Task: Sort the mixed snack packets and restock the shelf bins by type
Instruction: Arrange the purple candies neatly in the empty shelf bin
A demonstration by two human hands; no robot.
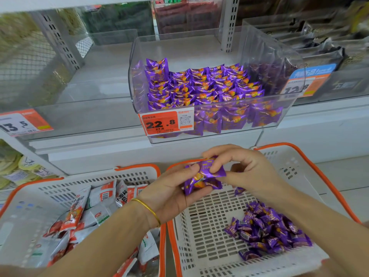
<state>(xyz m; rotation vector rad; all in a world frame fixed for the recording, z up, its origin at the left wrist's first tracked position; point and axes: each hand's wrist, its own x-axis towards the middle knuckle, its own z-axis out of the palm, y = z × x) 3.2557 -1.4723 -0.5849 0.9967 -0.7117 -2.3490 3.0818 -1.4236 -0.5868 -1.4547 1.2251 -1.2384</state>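
Head camera looks down at two white baskets with orange rims that stand side by side below a shelf. The left hand (175, 194), with a thin gold bracelet (148, 209) on its wrist, holds a small bunch of purple snack packets (203, 176) above the right basket (209, 236); its fingers are curled under the bunch and the thumb presses on top. The right hand (245, 168) touches the same bunch from the other side, with thumb and forefinger pinching the upper packet and the other fingers bent loosely behind. In the right basket a pile of the same purple packets (269, 230) lies in the near right corner, and one packet (238, 190) lies apart, near the far wall. The left basket (40, 206) holds white and red packets (89, 206) in a mixed heap, partly hidden under the left forearm. On the shelf, straight above the hands, stands a clear plastic bin (269, 56) with rows of purple packets (203, 84) that fill its front part, while the back part shows bare bottom. An orange price tag (161, 122) reading 22.8 is on the front of the bin. To the left is another tag (22, 122) reading 13.5, and to the right a bin with dark packets (323, 47), which are blurred.
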